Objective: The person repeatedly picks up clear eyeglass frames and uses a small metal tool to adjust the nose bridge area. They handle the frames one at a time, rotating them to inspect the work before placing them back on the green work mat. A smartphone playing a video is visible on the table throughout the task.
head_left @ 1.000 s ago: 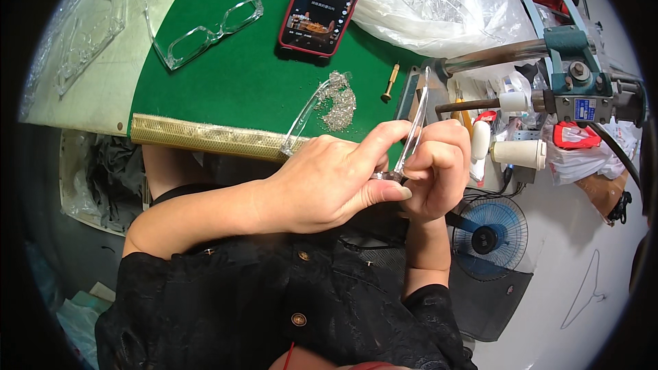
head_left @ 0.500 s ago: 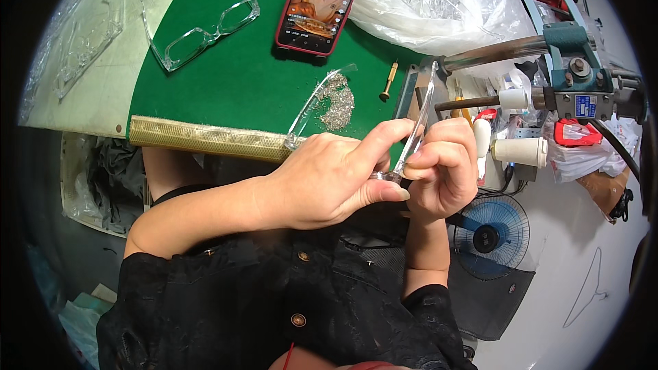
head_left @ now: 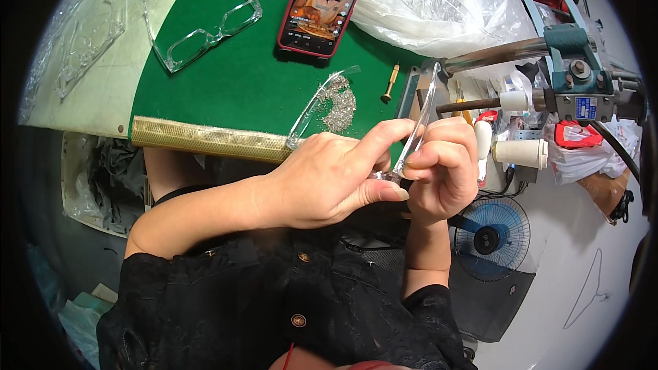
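Between my hands is a clear plastic eyeglass frame (head_left: 426, 106), its front mostly covered by my fingers. My left hand (head_left: 329, 179) is closed round the front, thumb and forefinger near the hinge. The right hand (head_left: 444, 168) pinches one temple arm close to that hinge, and the arm points up and away. Past my left hand the other temple arm stretches over the green mat (head_left: 226, 89). Beside it lies a heap of tiny silvery screws (head_left: 338, 106). A small brass screwdriver (head_left: 391, 84) rests on the mat to the right.
Another clear eyeglass frame (head_left: 205, 38) lies at the far left of the mat, near a red-cased phone (head_left: 325, 7). A perforated gold strip (head_left: 205, 138) lines the near edge. Plastic bags (head_left: 445, 7) fill the back. At right are a metal machine (head_left: 572, 75), a white cup (head_left: 521, 153) and a fan (head_left: 486, 238).
My hands keep the same grip on the eyeglass frame. The whole view has shifted very slightly, and the picture on the phone screen differs a little.
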Available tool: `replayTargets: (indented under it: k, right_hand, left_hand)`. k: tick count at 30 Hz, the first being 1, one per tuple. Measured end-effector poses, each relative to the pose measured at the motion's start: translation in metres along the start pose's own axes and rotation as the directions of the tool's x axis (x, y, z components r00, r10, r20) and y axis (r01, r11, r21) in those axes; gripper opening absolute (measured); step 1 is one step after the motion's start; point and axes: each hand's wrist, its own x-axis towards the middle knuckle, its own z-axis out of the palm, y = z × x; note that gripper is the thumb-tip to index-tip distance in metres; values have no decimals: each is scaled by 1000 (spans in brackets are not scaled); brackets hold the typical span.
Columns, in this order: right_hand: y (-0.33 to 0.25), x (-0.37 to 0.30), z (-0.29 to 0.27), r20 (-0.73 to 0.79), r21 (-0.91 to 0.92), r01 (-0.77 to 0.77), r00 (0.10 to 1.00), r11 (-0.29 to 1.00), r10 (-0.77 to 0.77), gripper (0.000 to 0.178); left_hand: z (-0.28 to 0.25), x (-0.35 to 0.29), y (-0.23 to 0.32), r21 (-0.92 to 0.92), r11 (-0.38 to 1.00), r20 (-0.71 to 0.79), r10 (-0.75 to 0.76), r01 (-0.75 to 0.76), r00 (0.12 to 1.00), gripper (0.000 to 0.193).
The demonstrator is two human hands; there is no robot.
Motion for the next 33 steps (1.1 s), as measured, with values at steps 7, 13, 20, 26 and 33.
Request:
replayTargets:
  k: [7, 13, 20, 26, 33]
  right_hand:
    - [-3, 6, -1, 28, -13, -10, 1000, 1000, 10, 18]
    - [-2, 9, 3, 8, -71, 26, 1000, 997, -26, 19]
    - [-1, 8, 0, -24, -33, 17, 1000, 999, -18, 18]
    - [0, 15, -5, 50, -6, 33, 998, 999, -33, 16]
    - [-1, 13, -2, 66, -73, 47, 997, 996, -42, 16]
  left_hand:
    - [-3, 1, 1, -24, 1000, 16, -10, 10, 1000, 68]
    - [-6, 2, 7, -139, 988, 50, -59, 65, 997, 65]
    - [-7, 4, 8, -146, 987, 49, -64, 70, 997, 64]
    - [-8, 4, 6, -29, 1000, 26, 7, -6, 1000, 63]
    - [-8, 4, 9, -16, 999, 28, -46, 46, 999, 65]
